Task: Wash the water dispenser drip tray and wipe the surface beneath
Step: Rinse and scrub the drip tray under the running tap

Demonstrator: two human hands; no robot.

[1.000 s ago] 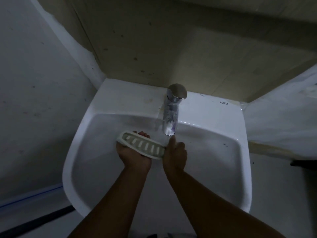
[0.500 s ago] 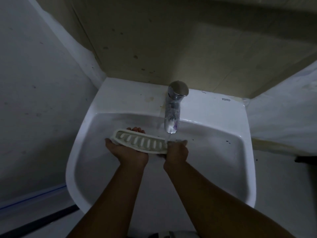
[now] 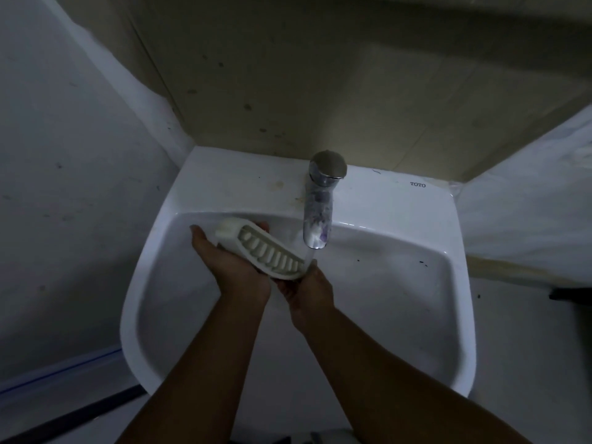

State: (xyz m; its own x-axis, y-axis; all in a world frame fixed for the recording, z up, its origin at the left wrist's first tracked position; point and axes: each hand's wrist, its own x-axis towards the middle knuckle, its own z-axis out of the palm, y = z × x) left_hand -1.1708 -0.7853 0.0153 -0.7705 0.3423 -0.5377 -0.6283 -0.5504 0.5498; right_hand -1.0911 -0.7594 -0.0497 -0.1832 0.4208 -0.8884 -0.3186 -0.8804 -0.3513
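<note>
The only readable text is the brand name "TOTO", printed in dark letters on the white sink [image 3: 384, 200] rim's back right corner.

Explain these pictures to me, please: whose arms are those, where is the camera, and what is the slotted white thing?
There is no machine here: these are a person's two bare arms. The camera is worn on the person's head and looks forward and down, so you see the hands much as they do. Below them is a white sink with a chrome tap; the light is dim. The slotted white piece is a water dispenser's drip tray, held tilted over the basin. The left hand cradles it from below, with fingers curled round its far end. The right hand holds the near end just under the spout, where water seems to run onto it.
</note>
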